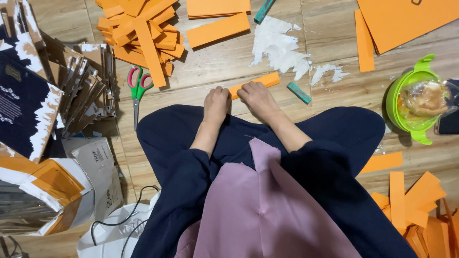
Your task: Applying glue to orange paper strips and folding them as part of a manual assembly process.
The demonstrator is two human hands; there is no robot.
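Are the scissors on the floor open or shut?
Shut. The scissors lie flat on the wooden floor, left of the hands, their pink and green handle loops together and the blades forming one narrow line.

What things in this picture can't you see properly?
All in the head view:
- Left hand: fingers curled under, so its grip is hidden.
- Orange strip: its near end is covered by the right hand.
- Food in the green bowl: blurred by shiny plastic wrap.
- Dark device: cut off by the right edge.
- Big orange sheet: cut off by the top edge.
- Scissors: the blades' tip is lost in shadow.
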